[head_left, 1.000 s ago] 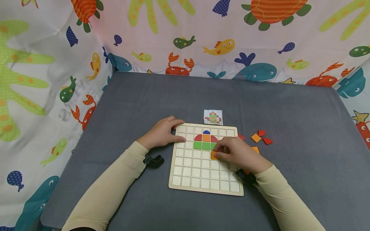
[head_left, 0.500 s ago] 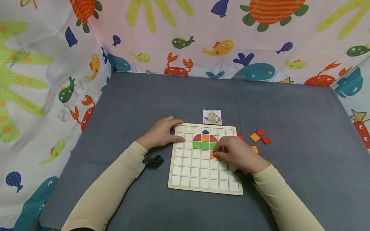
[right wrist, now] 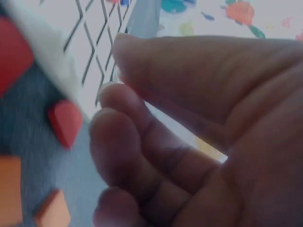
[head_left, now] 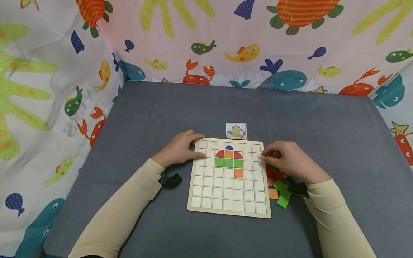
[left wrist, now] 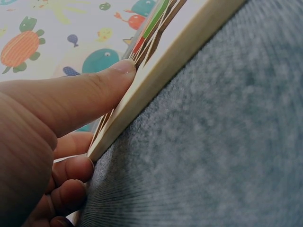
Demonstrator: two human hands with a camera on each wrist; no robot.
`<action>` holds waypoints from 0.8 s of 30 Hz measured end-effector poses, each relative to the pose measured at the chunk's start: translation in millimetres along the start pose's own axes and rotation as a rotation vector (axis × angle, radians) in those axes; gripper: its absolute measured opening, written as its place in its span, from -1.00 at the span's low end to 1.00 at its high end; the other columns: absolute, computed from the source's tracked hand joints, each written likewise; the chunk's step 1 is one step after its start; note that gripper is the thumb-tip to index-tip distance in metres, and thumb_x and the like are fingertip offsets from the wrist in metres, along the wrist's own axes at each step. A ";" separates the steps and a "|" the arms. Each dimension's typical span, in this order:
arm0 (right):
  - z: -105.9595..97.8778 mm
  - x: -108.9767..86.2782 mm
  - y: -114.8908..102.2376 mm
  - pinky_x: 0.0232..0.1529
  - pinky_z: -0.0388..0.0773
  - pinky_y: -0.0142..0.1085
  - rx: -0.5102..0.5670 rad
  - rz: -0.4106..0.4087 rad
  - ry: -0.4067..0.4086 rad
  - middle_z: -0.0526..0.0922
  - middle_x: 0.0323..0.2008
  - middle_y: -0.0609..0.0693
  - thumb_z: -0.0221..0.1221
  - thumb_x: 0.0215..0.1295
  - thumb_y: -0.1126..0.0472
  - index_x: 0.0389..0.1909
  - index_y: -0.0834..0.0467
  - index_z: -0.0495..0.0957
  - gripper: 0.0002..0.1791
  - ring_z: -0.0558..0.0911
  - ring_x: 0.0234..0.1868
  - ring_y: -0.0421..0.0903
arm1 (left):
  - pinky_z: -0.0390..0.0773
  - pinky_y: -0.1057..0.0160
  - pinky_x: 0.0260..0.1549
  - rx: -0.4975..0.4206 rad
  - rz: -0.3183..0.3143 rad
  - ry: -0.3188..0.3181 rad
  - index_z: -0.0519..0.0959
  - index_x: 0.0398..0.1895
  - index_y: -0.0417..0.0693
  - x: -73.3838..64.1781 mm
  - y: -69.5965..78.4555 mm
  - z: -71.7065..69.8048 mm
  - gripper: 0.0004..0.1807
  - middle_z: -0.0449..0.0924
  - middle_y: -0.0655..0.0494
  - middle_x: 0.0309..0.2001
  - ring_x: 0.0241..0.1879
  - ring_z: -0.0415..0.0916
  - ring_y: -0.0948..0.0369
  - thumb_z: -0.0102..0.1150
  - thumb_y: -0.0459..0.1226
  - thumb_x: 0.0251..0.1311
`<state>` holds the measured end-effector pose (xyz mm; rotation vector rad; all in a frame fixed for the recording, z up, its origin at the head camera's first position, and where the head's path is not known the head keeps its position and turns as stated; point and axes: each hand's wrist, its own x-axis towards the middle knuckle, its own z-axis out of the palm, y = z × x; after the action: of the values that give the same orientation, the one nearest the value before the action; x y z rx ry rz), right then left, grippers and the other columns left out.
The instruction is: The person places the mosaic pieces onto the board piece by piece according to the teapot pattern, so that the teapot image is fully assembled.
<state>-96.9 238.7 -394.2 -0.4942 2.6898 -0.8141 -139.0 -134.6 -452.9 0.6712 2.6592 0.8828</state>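
Observation:
A wooden grid board (head_left: 222,193) lies on the grey table. My left hand (head_left: 180,147) grips its far left corner, the thumb on top and the other fingers at the edge. On the board are a blue half-round piece (head_left: 229,147), an orange square (head_left: 229,154) between two red curved pieces (head_left: 219,154), a row of green squares (head_left: 228,163), and a lower orange square tile (head_left: 238,173). My right hand (head_left: 288,159) hovers by the board's right edge, its fingers loosely curled and nothing visible between them.
Loose green squares (head_left: 283,201), an orange square (head_left: 273,194) and red pieces (head_left: 270,172) lie right of the board, partly under my right hand. A small printed pattern card (head_left: 236,131) lies just beyond the board. A sea-animal curtain (head_left: 180,50) borders the table.
My right hand has let go of the orange square tile, which stays in the grid, and has moved right to the board's edge. My left hand stays on the corner.

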 end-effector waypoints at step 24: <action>-5.0 -47.7 42.7 -0.34 0.51 -0.32 -0.055 0.117 -0.081 0.67 -0.43 -0.18 0.48 0.28 0.08 -0.28 0.08 0.71 -0.82 0.57 -0.39 -0.21 | 0.25 0.15 -0.25 0.017 -0.008 0.001 0.54 0.43 0.01 -0.3 1.2 0.2 -0.18 0.38 0.12 -0.23 -0.28 0.27 0.15 0.52 0.16 0.16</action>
<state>-66.0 293.6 -406.7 -0.3703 2.6437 -0.6748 -138.3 -133.8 -452.4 0.6636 2.6715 0.8593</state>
